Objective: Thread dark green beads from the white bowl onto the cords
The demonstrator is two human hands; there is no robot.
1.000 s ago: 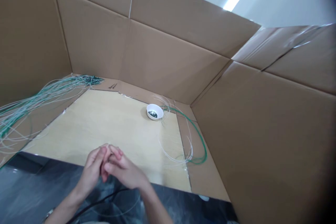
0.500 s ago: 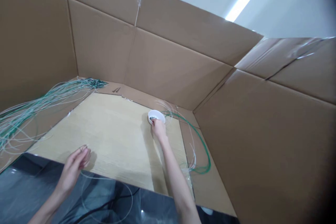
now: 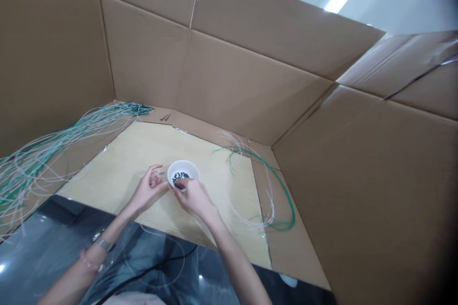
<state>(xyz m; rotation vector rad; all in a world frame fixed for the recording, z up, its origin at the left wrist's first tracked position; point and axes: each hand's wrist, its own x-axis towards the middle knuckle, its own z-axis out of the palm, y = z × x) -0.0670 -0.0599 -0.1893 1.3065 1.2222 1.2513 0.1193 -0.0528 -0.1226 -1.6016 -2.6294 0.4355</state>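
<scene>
A small white bowl (image 3: 194,167) with many tiny black pieces (image 3: 181,176) in it stands on the pale board. My right hand (image 3: 195,196) is closed at its near rim, the index finger inside over the black pieces and the thumb lower down. Whether a piece is between those fingers is hidden. Just left of the bowl, my left hand (image 3: 148,188) has its fingers curled, with a thin whitish strand (image 3: 157,233) held in them. That strand loops below the board's front edge over my lap.
Tall cardboard walls (image 3: 250,71) surround the pale board (image 3: 118,167). A large bundle of white and green strands (image 3: 71,136) lies along the left side. On the right lies a looser green and white coil (image 3: 289,200). A dark cable (image 3: 150,274) crosses my lap.
The bowl has moved left and slightly nearer along with my right hand. My left hand has come forward and right, up beside the bowl. The view has shifted slightly.
</scene>
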